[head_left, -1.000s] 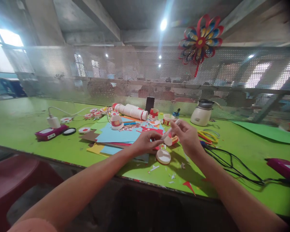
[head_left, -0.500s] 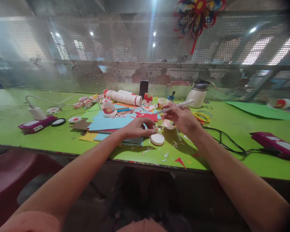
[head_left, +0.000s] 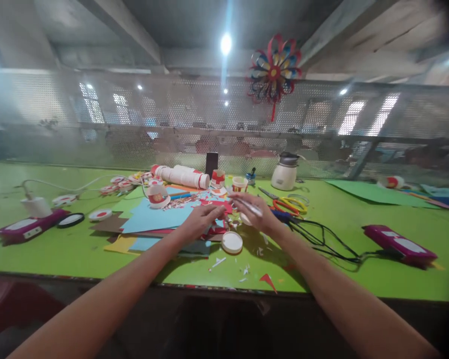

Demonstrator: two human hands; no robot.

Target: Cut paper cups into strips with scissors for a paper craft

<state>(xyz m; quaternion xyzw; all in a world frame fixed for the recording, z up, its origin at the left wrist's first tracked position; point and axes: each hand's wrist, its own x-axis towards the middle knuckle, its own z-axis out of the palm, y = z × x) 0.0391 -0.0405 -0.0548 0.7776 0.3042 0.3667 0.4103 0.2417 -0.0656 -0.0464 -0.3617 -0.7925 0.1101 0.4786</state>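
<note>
Pinched in the fingers of the right hand (head_left: 260, 214), a thin white stick (head_left: 249, 205) lay nearly level, its long axis running from the hand's far right side toward the upper left, over the paper scraps. A small white disc (head_left: 246, 219) showed under that palm; whether the fingers gripped it could not be told. Beside it, the left hand (head_left: 202, 219) rested fingers-down and loosely curled on red paper scraps (head_left: 213, 230), holding nothing visible. Just below the two hands lay a round white lid (head_left: 232, 242). Blue paper sheets (head_left: 153, 219) spread to the left, scissors (head_left: 284, 202) and black cables (head_left: 322, 239) crowded the right. Beyond stood a paper cup (head_left: 239, 184) and a white pot (head_left: 284, 174). Bare green table (head_left: 78, 249) stretched toward the near edge.
</note>
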